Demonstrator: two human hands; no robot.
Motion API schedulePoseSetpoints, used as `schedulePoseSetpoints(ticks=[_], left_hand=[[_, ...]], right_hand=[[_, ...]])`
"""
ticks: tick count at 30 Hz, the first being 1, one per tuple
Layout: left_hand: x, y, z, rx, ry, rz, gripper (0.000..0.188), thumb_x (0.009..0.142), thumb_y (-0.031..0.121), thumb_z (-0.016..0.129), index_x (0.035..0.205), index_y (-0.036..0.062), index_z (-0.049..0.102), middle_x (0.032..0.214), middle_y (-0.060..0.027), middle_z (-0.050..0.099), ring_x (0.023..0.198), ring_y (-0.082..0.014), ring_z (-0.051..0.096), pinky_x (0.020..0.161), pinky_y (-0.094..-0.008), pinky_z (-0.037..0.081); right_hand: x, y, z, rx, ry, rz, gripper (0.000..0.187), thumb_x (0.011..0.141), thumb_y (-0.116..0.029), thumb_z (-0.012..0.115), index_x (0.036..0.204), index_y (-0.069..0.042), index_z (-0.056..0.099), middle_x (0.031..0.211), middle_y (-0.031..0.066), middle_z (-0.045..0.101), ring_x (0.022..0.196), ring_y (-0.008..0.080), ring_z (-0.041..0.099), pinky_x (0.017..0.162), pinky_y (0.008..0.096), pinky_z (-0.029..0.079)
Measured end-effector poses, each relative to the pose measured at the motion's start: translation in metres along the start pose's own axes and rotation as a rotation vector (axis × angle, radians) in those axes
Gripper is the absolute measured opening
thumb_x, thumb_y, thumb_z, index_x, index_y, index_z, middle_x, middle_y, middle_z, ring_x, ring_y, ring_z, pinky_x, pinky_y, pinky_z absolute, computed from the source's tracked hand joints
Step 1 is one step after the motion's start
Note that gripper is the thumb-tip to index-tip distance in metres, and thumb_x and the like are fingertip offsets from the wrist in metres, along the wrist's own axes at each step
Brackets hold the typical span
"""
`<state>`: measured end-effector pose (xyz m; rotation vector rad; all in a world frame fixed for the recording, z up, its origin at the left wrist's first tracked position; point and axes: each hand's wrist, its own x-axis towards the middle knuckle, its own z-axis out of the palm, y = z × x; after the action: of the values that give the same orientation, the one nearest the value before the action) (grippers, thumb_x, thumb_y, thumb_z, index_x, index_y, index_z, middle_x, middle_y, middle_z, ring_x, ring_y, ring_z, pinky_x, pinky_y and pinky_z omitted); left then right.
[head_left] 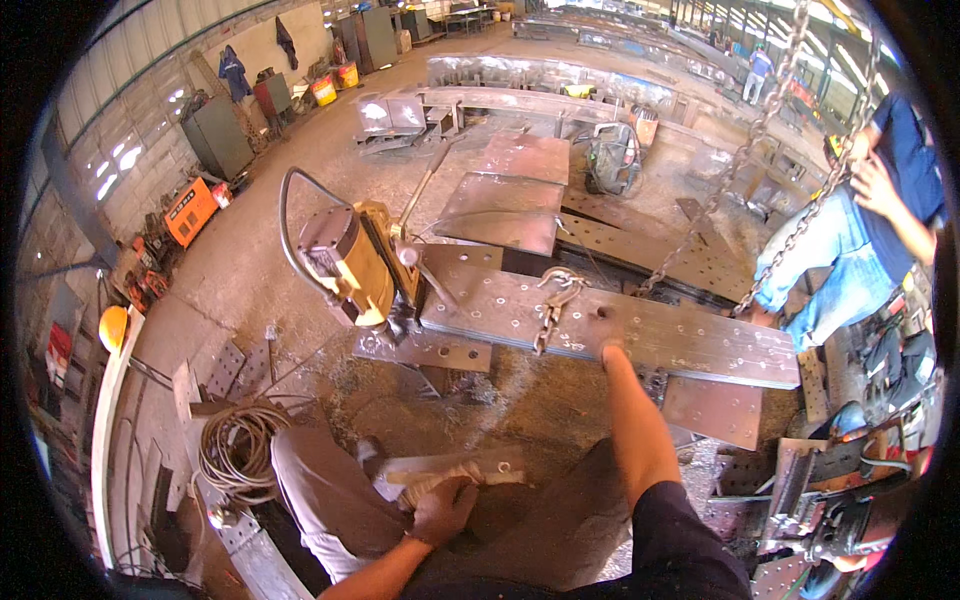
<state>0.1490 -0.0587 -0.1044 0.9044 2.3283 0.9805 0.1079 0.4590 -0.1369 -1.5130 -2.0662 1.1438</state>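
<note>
A long steel plate (690, 340) with rows of chalk-ringed holes lies across the middle. My right arm reaches out over it, and my right hand (605, 326) is at its top face; its fingers are too blurred to read. Left of that hand, a chain hook (562, 282) with short links hangs over the plate's edge. A yellow magnetic drill (372, 262) with a dark motor housing stands at the plate's left end. Low between my knees, my left hand (445, 510) is closed beside a tan, rag-like piece (440, 480); what it grips is unclear.
Heavy lifting chains (740, 165) hang at the right. Beyond them a person (850, 220) in blue jeans stands close to the plate's right end. A coiled hose (240, 450) lies by my left knee. Brown steel sheets (500, 210) and a grey machine (612, 158) stand farther back.
</note>
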Motion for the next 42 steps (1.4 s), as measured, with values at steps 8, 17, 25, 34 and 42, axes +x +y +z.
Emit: schedulePoseSetpoints(ticks=[8, 17, 25, 34, 42], left_hand=[[0.046, -0.021, 0.022, 0.53, -0.014, 0.064, 0.087, 0.091, 0.064, 0.077, 0.154, 0.0073, 0.058, 0.144, -0.0244, 0.063, 0.131, -0.0467, 0.06, 0.11, -0.0694, 0.041], [0.045, -0.021, 0.012, 0.52, -0.176, -0.028, 0.102, 0.088, 0.072, 0.078, 0.16, 0.005, 0.048, 0.152, -0.0277, 0.056, 0.141, -0.0507, 0.052, 0.116, -0.0707, 0.035], [0.049, -0.04, 0.022, 0.457, -0.184, 0.008, 0.103, 0.086, 0.072, 0.079, 0.159, 0.0047, 0.05, 0.149, -0.0278, 0.058, 0.138, -0.0497, 0.054, 0.115, -0.0699, 0.036], [0.06, -0.023, 0.016, 0.425, -0.144, 0.014, 0.103, 0.086, 0.074, 0.078, 0.157, 0.0036, 0.052, 0.143, -0.0284, 0.061, 0.132, -0.0494, 0.058, 0.109, -0.0686, 0.04], [0.052, -0.022, 0.01, 0.455, -0.177, -0.019, 0.106, 0.086, 0.075, 0.079, 0.158, 0.0025, 0.05, 0.149, -0.0282, 0.059, 0.138, -0.0489, 0.055, 0.112, -0.07, 0.038]], right_hand=[[0.231, 0.03, 0.03, 0.383, 0.039, 0.308, 0.065, 0.101, -0.051, 0.075, 0.139, 0.002, 0.074, 0.137, 0.0205, 0.077, 0.112, 0.0328, 0.076, 0.097, 0.0486, 0.059], [0.192, -0.035, 0.082, 0.288, 0.102, 0.149, 0.04, 0.087, -0.024, 0.086, 0.118, 0.0, 0.079, 0.116, 0.0143, 0.078, 0.104, 0.0242, 0.074, 0.091, 0.0386, 0.057], [0.137, -0.083, 0.082, -0.185, 0.146, -0.468, 0.023, 0.088, -0.027, 0.08, 0.1, -0.008, 0.082, 0.099, 0.0186, 0.081, 0.092, 0.034, 0.078, 0.083, 0.0466, 0.061], [0.178, -0.046, 0.047, -0.305, -0.171, -0.1, 0.055, 0.092, -0.039, 0.078, 0.141, -0.015, 0.075, 0.138, 0.0217, 0.076, 0.127, 0.0393, 0.073, 0.109, 0.0442, 0.057], [0.156, -0.078, 0.054, -0.302, -0.089, -0.185, 0.055, 0.088, -0.02, 0.076, 0.143, -0.014, 0.073, 0.135, 0.0208, 0.077, 0.127, 0.0404, 0.072, 0.109, 0.0457, 0.056]])
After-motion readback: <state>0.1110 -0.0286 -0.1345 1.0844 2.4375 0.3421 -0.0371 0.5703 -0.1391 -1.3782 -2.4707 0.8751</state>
